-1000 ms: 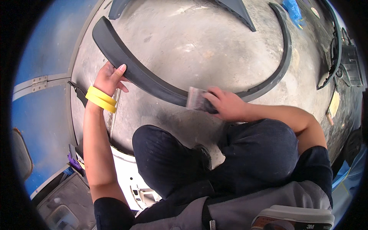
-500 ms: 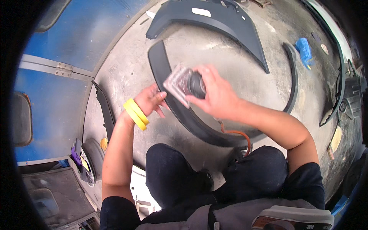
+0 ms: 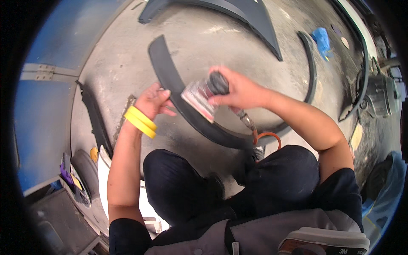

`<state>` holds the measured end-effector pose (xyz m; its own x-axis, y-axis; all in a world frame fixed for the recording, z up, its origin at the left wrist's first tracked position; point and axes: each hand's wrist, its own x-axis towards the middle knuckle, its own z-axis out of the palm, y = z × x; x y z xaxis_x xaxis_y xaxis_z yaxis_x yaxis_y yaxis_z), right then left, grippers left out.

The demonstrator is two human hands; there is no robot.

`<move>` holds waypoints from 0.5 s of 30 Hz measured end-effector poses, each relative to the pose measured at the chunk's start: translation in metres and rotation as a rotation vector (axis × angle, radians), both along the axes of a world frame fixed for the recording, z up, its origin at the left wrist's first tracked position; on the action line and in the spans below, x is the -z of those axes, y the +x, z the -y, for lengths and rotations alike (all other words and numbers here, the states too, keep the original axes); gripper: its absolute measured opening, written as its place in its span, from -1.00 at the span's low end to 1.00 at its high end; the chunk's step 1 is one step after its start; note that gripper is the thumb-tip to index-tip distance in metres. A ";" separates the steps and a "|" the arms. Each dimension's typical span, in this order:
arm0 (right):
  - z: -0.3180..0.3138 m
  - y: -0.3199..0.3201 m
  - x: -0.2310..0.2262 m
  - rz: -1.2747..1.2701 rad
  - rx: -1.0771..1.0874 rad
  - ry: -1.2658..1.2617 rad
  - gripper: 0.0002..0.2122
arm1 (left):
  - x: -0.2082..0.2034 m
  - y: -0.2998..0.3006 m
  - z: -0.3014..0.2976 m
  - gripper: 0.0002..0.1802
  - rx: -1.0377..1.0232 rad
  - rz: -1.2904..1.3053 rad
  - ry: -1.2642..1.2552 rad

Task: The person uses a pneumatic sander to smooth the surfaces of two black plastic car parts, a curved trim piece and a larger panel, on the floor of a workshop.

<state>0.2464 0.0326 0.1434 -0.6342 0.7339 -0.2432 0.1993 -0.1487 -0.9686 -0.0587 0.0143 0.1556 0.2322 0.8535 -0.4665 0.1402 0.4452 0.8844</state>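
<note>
A long, curved dark grey wheel arch trim (image 3: 165, 63) arcs in front of my knees. My left hand (image 3: 154, 100) grips its outer edge, thumb on top and other fingers partly hidden beneath. My right hand (image 3: 240, 90) is wrapped round the dark round head of an air sander (image 3: 219, 83). The sander's pale pad, blurred by motion, lies tilted over the trim's surface just right of my left hand; firm contact cannot be made out. A metal fitting joins the sander to an orange hose (image 3: 272, 135). Two yellow rings (image 3: 141, 121) circle my left wrist.
A large dark panel (image 3: 229, 10) lies on the concrete floor ahead. Another thin curved trim (image 3: 312, 63) and a crumpled blue bundle (image 3: 321, 42) are at the right. A narrow dark strip (image 3: 95, 114) lies by the blue wall (image 3: 46, 106). Further right stands a grey container (image 3: 380, 95).
The sander has moved along the trim toward me, away from its far end. My left hand keeps its place on the edge. The whole view has shifted, with the floor parts appearing further up and left.
</note>
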 end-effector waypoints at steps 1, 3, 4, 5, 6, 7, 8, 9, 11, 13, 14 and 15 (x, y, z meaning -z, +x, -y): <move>0.012 0.009 0.015 0.059 -0.039 0.074 -0.37 | 0.005 -0.005 -0.004 -0.62 -0.003 -0.022 0.033; 0.042 0.033 0.049 0.176 -0.107 0.175 -0.34 | 0.015 -0.013 -0.013 -0.66 0.006 -0.088 0.077; 0.055 0.050 0.064 0.266 -0.119 0.041 -0.32 | 0.020 -0.017 -0.020 -0.67 0.015 -0.125 0.118; 0.068 0.067 0.080 0.350 -0.131 -0.093 -0.31 | 0.026 -0.020 -0.028 -0.67 0.025 -0.134 0.081; 0.082 0.085 0.096 0.394 -0.143 -0.231 -0.29 | 0.032 -0.022 -0.034 -0.68 0.028 -0.158 0.063; 0.093 0.094 0.115 0.500 -0.137 0.149 -0.25 | 0.038 -0.025 -0.038 -0.68 0.045 -0.135 0.054; 0.101 0.114 0.130 0.619 -0.153 0.143 -0.26 | 0.044 -0.029 -0.043 -0.69 0.046 -0.159 0.044; 0.106 0.133 0.143 0.693 -0.127 0.133 -0.28 | 0.050 -0.033 -0.048 -0.68 0.068 -0.153 0.044; 0.115 0.172 0.163 0.904 -0.078 0.066 -0.34 | 0.065 -0.041 -0.057 -0.66 0.048 -0.141 0.000; 0.125 0.210 0.174 1.065 0.010 0.028 -0.37 | 0.081 -0.052 -0.069 -0.60 0.056 -0.144 -0.031; 0.129 0.230 0.177 1.124 0.063 0.032 -0.37 | 0.091 -0.056 -0.074 -0.58 -0.019 -0.226 -0.083; 0.135 0.245 0.182 1.224 0.204 -0.041 -0.35 | 0.101 -0.059 -0.078 -0.55 -0.084 -0.291 -0.113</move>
